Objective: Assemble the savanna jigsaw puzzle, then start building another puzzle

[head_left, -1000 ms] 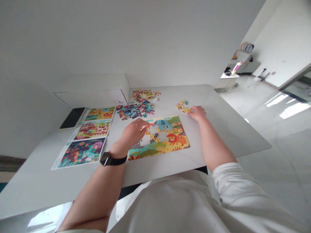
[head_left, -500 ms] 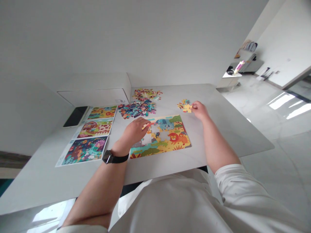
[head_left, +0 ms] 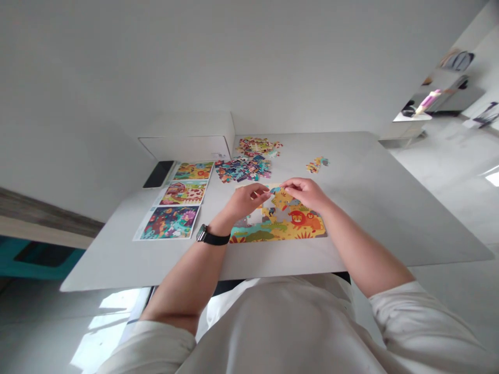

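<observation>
My right hand point(head_left: 307, 193) is closed on a yellow puzzle piece point(head_left: 281, 199), held over the upper part of a partly assembled jigsaw puzzle point(head_left: 273, 231). The puzzle shows lions and green bushes, with gaps around its middle. Beside the piece, my left hand point(head_left: 249, 200) has thumb and forefinger curled together, their tips close to the piece. Whether those tips hold anything is too small to tell. The two hands cover part of the puzzle's upper edge, and the blue animal there is mostly hidden.
Behind the puzzle lie a dark, multicoloured heap of pieces point(head_left: 245, 169) and a yellow-red heap point(head_left: 257, 146). A few loose pieces point(head_left: 316, 165) lie at back right. At left are a picture sheet point(head_left: 171, 222), a phone point(head_left: 158, 174) and a white box point(head_left: 187, 148).
My right hand has moved left from the loose pieces to the puzzle, bringing the yellow puzzle piece. My left hand has shifted up towards the puzzle's upper edge. The view has turned left.
</observation>
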### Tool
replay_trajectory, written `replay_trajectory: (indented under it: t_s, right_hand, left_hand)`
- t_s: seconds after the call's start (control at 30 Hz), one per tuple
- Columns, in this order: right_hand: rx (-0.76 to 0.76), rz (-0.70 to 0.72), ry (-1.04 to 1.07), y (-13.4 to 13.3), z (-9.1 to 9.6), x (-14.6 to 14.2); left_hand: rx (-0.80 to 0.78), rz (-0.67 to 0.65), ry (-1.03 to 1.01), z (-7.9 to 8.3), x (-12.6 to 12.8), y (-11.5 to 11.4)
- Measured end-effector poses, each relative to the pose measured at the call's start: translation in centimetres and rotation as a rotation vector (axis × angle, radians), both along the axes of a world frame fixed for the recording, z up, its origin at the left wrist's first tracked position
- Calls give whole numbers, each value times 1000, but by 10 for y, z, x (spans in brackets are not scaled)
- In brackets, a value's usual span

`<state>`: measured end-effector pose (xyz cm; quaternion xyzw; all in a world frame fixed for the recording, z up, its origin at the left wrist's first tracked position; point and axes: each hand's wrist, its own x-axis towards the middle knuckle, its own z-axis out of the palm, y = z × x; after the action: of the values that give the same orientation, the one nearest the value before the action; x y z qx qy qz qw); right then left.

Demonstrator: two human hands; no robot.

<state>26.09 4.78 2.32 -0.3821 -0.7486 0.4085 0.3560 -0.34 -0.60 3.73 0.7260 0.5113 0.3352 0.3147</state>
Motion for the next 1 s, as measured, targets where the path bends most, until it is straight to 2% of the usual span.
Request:
replay_trajectory:
  t_s: [0.13, 0.3, 0.47, 0.87, 1.0]
  right_hand:
    - [29, 60, -17, -13, -1, -15]
    - [-32, 1, 3, -12, 0, -11]
    - [-75, 3, 69, -10, 1, -7]
    - [-138, 62, 79, -13, -3, -17]
    - [-152, 47, 97, -14, 3, -15]
  left_hand:
    - [-92, -69, -92, -1, 7, -3]
    - [-159, -49, -146, 0, 7, -4]
    - [-153, -21, -136, 2, 6, -5]
    - [-109, -78, -73, 0, 10, -6]
    - [-98, -34, -66, 0, 9, -5]
